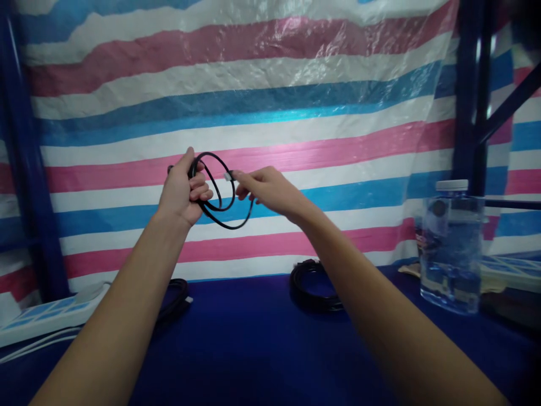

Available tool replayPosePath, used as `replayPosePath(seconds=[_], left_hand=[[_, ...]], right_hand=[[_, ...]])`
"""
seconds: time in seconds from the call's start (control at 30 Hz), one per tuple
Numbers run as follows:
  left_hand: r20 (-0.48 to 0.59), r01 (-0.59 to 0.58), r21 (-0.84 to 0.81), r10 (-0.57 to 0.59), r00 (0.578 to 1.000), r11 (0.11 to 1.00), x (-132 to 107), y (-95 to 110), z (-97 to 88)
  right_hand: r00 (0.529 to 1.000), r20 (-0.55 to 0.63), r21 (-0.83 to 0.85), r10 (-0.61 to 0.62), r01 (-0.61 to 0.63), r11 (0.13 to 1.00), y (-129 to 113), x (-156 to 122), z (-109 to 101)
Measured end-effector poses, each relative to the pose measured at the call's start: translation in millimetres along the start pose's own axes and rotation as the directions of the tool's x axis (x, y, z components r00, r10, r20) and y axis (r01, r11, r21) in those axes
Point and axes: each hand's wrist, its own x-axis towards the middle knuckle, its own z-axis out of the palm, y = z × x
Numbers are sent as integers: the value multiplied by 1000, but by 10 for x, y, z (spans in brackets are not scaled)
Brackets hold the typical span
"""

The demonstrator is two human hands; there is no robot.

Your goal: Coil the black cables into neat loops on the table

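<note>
Both hands are raised in front of the striped sheet with one thin black cable [231, 227] between them. My left hand [185, 189] is closed around the cable's loops, its thumb pointing up. A dark end of the cable sticks out behind that thumb. My right hand [266, 189] pinches the cable near a small pale tip [229, 176], which may be a connector or a tag. Loose loops hang in the gap between the hands, and a strand curves up under the right fingers.
On the blue tabletop [236, 349] lie a coiled black cable [315, 303] and another dark coil [176, 299], partly behind my left forearm. A clear water bottle [452, 248] stands at right. White power strips [51, 318] sit at both sides. Blue posts frame the striped sheet [253, 73].
</note>
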Motion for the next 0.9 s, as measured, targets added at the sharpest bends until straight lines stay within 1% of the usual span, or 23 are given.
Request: replayPosePath(seconds=[0.03,0.07,0.1,0.13,0.2,0.27,0.3,0.33,0.37,0.4,0.47,0.53,0.57,0.6,0.63,0.67,0.7,0.73,0.77,0.8,0.83,0.87,0.9], left_hand=[[-9,-39,24,40,999,999,-2,3,-5],[-17,-81,52,82,996,995,-5,1,-5],[-24,-131,78,133,991,988,-9,-3,-1],[-27,-184,101,188,982,978,-15,-11,7],[13,-291,136,292,956,947,-29,-32,30],[127,-375,170,357,926,912,-53,-53,54],[207,-388,195,349,914,901,-71,-62,66],[291,-380,230,309,905,896,-92,-71,79],[373,-351,274,237,897,896,-116,-81,93],[444,-310,325,145,884,894,-142,-94,109],[552,-216,433,-68,831,875,-190,-131,143],[600,-148,517,-234,765,843,-220,-187,173],[599,-126,541,-277,751,831,-224,-219,182],[581,-102,552,-294,759,827,-220,-253,186],[551,-70,549,-298,779,833,-209,-287,183],[517,-28,531,-297,803,847,-190,-318,173],[484,24,499,-302,821,866,-165,-345,156],[458,80,451,-308,834,889,-136,-368,135],[439,133,389,-311,843,911,-105,-385,110],[425,177,315,-306,852,932,-74,-396,84],[413,215,236,-298,861,948,-46,-402,60],[398,246,160,-290,870,956,-23,-405,40],[381,274,96,-290,878,957,-4,-405,26]], right_hand=[[988,35,126,147,-150,981,35,3,-41],[958,106,248,267,-286,926,81,4,-76],[921,185,364,344,-389,846,136,4,-104],[891,251,475,379,-455,754,193,3,-124],[862,317,647,395,-501,575,294,1,-140],[865,316,755,390,-479,449,347,3,-144],[870,299,791,392,-456,408,353,6,-150],[872,270,817,409,-432,382,349,9,-160],[869,233,832,436,-410,373,337,12,-176],[865,197,836,462,-394,382,319,16,-194],[866,157,820,474,-382,426,277,22,-227],[884,157,803,441,-374,464,225,26,-233],[892,156,799,423,-366,478,195,28,-221],[898,144,789,417,-358,499,162,30,-199],[902,116,766,415,-348,541,127,32,-170],[910,72,718,408,-331,612,92,33,-135],[924,15,640,382,-302,707,58,34,-97],[943,-42,526,331,-261,810,28,33,-60],[964,-74,374,257,-212,903,4,31,-24],[984,-68,200,166,-150,968,-14,26,8],[997,-31,23,73,-72,997,-25,19,36],[1000,21,-142,-6,9,990,-28,9,59],[995,74,-282,-63,82,956,-23,-3,76]])
